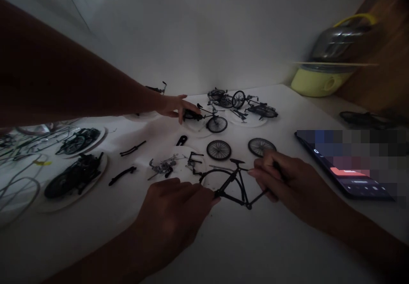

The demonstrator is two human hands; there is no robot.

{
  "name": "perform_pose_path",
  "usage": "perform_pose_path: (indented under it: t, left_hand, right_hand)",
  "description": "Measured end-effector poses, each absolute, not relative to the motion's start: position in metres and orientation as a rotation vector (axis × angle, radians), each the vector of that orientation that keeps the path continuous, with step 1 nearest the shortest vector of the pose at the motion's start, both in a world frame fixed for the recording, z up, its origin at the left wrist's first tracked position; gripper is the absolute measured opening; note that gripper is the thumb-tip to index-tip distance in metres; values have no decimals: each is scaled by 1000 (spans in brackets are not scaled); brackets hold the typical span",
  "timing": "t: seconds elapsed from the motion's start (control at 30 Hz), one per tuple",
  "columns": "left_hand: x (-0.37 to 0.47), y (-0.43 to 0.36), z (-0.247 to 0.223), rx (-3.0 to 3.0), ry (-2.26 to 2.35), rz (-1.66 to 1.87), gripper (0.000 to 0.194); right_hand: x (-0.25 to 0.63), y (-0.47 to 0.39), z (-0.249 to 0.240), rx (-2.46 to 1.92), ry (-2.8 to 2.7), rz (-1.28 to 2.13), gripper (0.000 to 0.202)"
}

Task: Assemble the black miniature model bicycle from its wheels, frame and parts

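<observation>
Mini bike frame (249,206) btwn hands, long axis roughly L-R; both touching. L hand (175,207) mostly closed, pinching L end; R hand (286,177) part-curled, pinching R end.

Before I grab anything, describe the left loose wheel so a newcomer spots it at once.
On the white table, find the black bicycle frame between the left hand and right hand. Beyond its saddle lie two loose spoked wheels; take the left wheel. The right hand overlaps the near edge of the right wheel, and the wheel farther back is fitted to a bike.
</observation>
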State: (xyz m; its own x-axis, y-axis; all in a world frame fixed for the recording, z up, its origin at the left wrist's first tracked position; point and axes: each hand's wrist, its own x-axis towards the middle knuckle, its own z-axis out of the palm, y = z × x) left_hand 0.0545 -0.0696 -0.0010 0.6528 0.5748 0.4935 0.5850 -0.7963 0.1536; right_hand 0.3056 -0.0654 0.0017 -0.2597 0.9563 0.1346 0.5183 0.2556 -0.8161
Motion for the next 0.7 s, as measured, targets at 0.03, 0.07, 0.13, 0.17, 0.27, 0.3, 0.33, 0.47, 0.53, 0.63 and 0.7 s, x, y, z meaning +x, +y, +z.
perform_pose_path:
  t: [0.03,0.07,0.13,0.17,0.27,0.3,0.33,0.47,0.53,0.63,0.7]
  left_hand:
    - [54,-69,-1,-2838,-1015,-829,12]
    - [54,-68,-2,-2839,-1040,-817,11]
    - [55,-67,-4,-2847,-1080,-782,12]
    - [55,-68,-4,-2855,-1082,-765,13]
    - [56,-70,-3,-2887,-1022,-741,13]
    - [56,-71,-3,-2901,-998,-736,13]
    - [56,-71,-2,-2909,-986,-732,13]
    - [56,-68,-2,-2883,-1001,-735,15]
    - [55,-65,-4,-2880,-1018,-749,16]
    - [54,-63,-4,-2931,-1028,-778,16]
    - [53,-61,-2,-3021,-1042,-811,15]
  right_hand:
    - [306,-65,1,-1329,-1903,867,35]
    - [306,-65,0,-1317,-1920,870,35]
    - [306,-65,-2,-1306,-1947,890,34]
    - [306,-65,-3,-1308,-1953,901,34]
    - [309,-64,-2,-1330,-1960,899,35]
    - [310,-63,-2,-1344,-1961,891,36]
    - [310,-63,-1,-1358,-1960,880,36]
    - [312,-62,0,-1385,-1993,908,35]
    - [313,-61,-2,-1395,-2042,921,36]
    - [314,-58,-5,-1436,-2168,800,35]
    - [315,-55,-6,-1468,-2281,691,34]
